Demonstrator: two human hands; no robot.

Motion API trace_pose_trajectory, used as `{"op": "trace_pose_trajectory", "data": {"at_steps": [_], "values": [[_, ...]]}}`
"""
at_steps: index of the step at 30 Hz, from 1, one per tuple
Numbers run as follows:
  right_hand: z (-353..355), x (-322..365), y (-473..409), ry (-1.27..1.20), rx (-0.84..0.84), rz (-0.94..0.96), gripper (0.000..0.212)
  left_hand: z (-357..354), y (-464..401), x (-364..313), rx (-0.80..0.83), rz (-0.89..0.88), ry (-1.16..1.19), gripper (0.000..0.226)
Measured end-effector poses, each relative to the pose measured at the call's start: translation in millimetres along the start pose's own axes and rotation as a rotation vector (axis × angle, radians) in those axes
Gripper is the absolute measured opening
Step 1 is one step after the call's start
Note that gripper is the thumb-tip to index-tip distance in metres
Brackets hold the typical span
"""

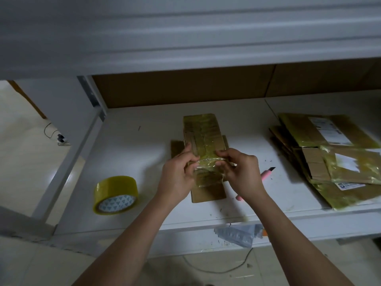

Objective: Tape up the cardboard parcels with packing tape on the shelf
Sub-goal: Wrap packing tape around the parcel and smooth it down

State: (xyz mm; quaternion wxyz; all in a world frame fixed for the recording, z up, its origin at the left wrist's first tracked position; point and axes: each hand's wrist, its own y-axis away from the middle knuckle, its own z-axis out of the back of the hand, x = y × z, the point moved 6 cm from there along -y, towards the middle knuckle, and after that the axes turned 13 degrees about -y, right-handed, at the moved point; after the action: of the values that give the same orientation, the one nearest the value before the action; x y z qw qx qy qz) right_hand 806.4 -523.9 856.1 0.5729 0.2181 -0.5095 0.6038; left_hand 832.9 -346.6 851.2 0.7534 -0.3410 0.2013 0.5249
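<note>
Cardboard parcel (203, 141) held up; both hands' fingers (221, 156) pinch its tape strip (206, 165), mid-seal. Next: press tape flat.

Parcel (203, 137) between both hands: brown cardboard, covered with yellowish clear tape. Tape roll (115, 194) left of left hand (177, 176): yellow, inner core white with grey-blue triangle pattern. Cutter (266, 174) just behind right hand (240, 172): pink, black tip. Parcel stack (329, 155) far right of right hand: brown, yellow tape, white labels. Shelf (144, 141): white.
</note>
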Motion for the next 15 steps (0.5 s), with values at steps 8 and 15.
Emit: {"op": "trace_pose_trajectory", "data": {"at_steps": [8, 15], "values": [[19.3, -3.3, -6.7, -0.188, 0.381, -0.207, 0.056, 17.8, -7.9, 3.9, 0.454, -0.005, 0.065, 0.048], [20.9, -4.8, -11.6, -0.241, 0.397, -0.153, 0.049, 20.6, -15.8, -2.5, 0.47, 0.023, 0.119, 0.041]]}}
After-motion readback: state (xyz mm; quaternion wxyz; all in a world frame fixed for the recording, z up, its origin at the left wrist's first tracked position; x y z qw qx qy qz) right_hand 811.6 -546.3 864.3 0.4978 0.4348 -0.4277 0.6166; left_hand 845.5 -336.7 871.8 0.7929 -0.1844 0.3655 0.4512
